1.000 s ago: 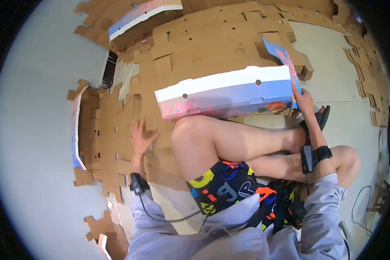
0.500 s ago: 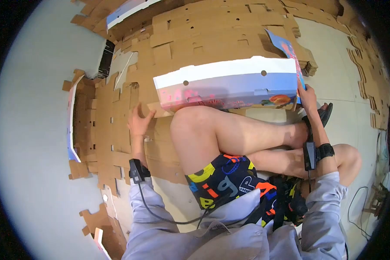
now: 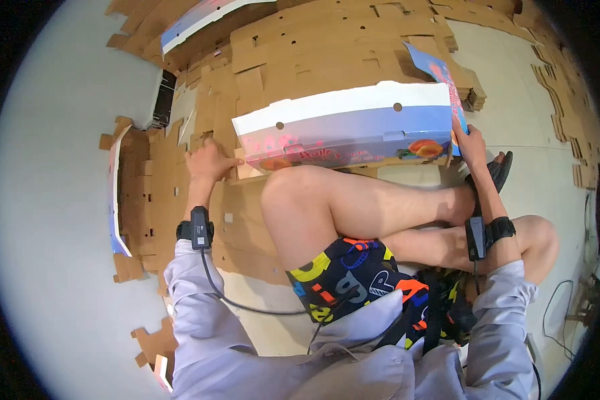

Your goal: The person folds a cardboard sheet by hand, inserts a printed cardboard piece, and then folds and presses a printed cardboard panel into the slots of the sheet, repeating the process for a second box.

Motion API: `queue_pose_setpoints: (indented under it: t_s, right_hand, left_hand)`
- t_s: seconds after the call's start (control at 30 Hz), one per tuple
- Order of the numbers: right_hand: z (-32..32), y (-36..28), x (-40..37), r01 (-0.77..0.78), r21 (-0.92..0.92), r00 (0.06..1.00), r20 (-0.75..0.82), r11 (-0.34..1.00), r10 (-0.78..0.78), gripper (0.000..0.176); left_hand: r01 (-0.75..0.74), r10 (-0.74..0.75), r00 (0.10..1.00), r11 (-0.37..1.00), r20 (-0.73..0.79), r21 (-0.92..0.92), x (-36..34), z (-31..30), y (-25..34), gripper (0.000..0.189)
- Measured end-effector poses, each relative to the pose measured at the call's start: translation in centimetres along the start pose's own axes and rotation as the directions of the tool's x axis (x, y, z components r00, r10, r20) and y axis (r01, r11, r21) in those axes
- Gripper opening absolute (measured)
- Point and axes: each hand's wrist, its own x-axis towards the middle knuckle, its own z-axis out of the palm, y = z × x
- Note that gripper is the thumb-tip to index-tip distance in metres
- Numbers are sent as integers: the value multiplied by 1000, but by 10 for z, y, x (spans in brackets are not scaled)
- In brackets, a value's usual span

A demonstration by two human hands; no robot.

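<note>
My left hand [image 3: 210,162] is closed on the left end of the box [image 3: 353,130]. My right hand [image 3: 472,143] grips its right end.

We wear a pale lilac-grey long-sleeved shirt [image 3: 200,320] and black shorts [image 3: 353,280] printed with bright yellow, blue and orange letters. Our left hand [image 3: 210,162] and right hand [image 3: 472,143] are bare. The black left wrist strap [image 3: 198,229] carries a small box trailing a thin black cable [image 3: 247,308]; the right wrist strap [image 3: 487,235] matches.

head cam | worn on head | faces forward-down, fisheye | close over knees [image 3: 293,193] and cardboard floor [image 3: 327,60]
</note>
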Motion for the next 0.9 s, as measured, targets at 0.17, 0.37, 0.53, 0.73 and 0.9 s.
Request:
queue_pose_setpoints:
  t_s: [0.17, 0.37, 0.53, 0.73, 0.9]
  right_hand:
    - [-2, -14, -12, -2, 38, 1000, 1, 999, 2, 81]
    - [-1, -8, -7, -14, -22, 1000, 2, 1000, 14, 83]
    - [-1, -11, -9, -16, 32, 1000, 19, 999, 16, 83]
    - [2, -10, -8, 4, 30, 1000, 5, 1000, -4, 81]
    - [4, -7, -6, 28, 9, 999, -35, 1000, -27, 83]
  left_hand:
    - [-62, 68, 997, 986, -33, 156, 22, 4, 23, 49]
    - [-120, 137, 983, 983, 119, -140, 41, -10, 19, 44]
    - [208, 22, 966, 528, 259, -823, 55, 30, -15, 47]
    - [186, 282, 938, 86, 203, -979, 21, 65, -52, 42]
    - [351, 389, 880, -152, 271, -924, -8, 71, -12, 56]
